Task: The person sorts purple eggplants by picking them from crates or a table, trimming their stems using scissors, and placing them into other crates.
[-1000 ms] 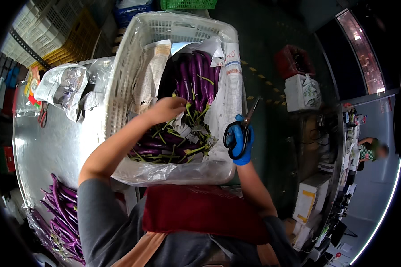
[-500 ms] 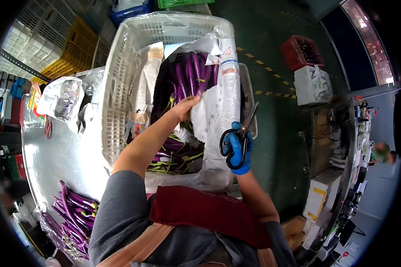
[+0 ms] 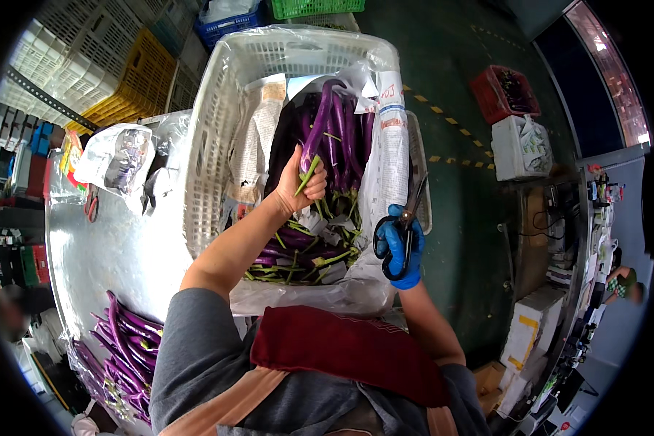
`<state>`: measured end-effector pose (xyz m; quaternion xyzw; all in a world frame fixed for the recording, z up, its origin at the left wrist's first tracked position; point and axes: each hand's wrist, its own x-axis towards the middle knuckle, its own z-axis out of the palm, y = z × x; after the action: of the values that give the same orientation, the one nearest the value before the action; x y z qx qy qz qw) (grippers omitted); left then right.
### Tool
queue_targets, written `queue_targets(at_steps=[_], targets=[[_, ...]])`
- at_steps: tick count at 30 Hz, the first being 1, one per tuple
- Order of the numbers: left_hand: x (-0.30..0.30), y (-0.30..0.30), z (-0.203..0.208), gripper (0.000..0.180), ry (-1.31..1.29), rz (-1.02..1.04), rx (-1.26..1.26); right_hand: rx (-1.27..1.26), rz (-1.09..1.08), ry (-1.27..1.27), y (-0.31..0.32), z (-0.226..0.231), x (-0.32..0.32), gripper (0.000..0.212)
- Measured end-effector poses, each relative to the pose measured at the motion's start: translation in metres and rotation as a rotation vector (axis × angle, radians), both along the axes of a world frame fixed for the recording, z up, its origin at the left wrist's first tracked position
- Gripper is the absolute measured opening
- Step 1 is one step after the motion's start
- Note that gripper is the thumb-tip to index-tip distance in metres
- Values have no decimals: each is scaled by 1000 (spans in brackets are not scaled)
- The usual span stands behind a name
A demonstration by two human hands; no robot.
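Note:
My bare left hand [image 3: 301,183] is closed around the stem end of a long purple eggplant [image 3: 316,131], whose green stem sticks out past the fingers. It is raised over a white plastic crate [image 3: 205,167] lined with newspaper [image 3: 258,120] and clear plastic. More eggplants [image 3: 347,142] lie in the crate, with green stems and paper scraps among them. Beside the crate's right wall, my blue-gloved right hand [image 3: 403,251] grips black-handled scissors [image 3: 407,218]. Their blades point up and away from me and look nearly together.
A heap of eggplants [image 3: 127,349] lies on the metal table [image 3: 116,254] at the near left. Red-handled scissors [image 3: 91,203] and a plastic bag [image 3: 115,156] sit farther back. Stacked crates [image 3: 87,54] stand far left; a red crate [image 3: 503,94] and white box [image 3: 519,149] are on the floor right.
My left hand has come from among the eggplants and lifted one by its stem end. The newspaper flap beside it now lies back toward the crate's right wall. The scissors stay in my right hand.

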<state>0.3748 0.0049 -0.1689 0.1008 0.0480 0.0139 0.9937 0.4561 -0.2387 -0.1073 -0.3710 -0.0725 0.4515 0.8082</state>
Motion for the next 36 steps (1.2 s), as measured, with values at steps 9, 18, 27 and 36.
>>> queue_targets(at_steps=[9, 18, 27, 36], targets=[[-6, -70, 45, 36, 278, 350, 1620, 86, -145, 63, 47, 8, 8, 34], [-22, -33, 48, 42, 159, -199, 1393, -173, -267, -583, 41, 79, 32, 46], [-81, 86, 1, 69, 1163, 154, 2138, -544, -379, -981, -54, 56, 133, 46], [-48, 131, -32, 37, 1014, 459, 851, -581, -43, -738, -13, -8, 62, 51]])
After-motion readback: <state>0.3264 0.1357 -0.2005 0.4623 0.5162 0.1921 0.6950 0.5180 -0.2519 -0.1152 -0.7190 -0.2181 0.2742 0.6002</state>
